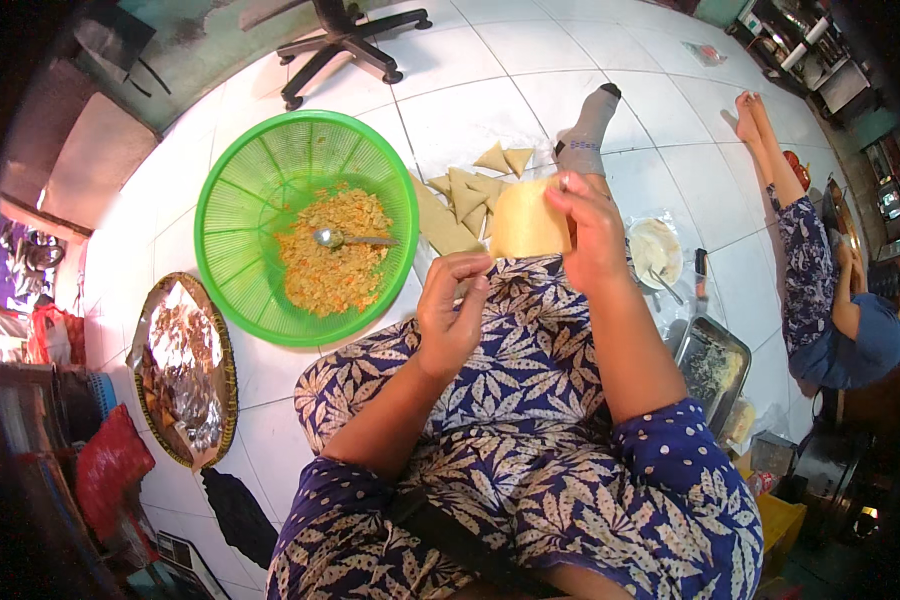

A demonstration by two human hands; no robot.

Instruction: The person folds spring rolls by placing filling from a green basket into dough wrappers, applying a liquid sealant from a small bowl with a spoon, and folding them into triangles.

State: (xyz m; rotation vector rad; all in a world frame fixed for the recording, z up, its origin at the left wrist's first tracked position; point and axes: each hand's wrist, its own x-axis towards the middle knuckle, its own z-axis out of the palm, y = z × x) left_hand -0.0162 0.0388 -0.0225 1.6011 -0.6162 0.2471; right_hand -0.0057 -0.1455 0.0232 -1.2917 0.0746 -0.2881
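My right hand (pixel 594 229) pinches a thin, pale yellow dough sheet (pixel 531 219) by its upper right edge, above my lap. My left hand (pixel 454 311) is beside the sheet's lower left corner, thumb and fingers curled near each other; whether they touch the sheet I cannot tell. Behind the sheet lie several folded dough triangles (pixel 465 196) and a flat dough strip (pixel 441 221) on clear plastic. To the left, a green plastic basket (pixel 306 341) holds a crumbly yellow-orange filling (pixel 330 262) with a metal spoon (pixel 352 240) resting in it.
A bowl of white paste (pixel 655 251) with a spoon stands at right, near a knife (pixel 700 271) and a metal tray (pixel 744 349). A foil-lined woven tray (pixel 231 375) lies at left. Behind are my socked foot (pixel 589 131) and a chair base (pixel 341 37). Another person (pixel 802 277) sits at far right.
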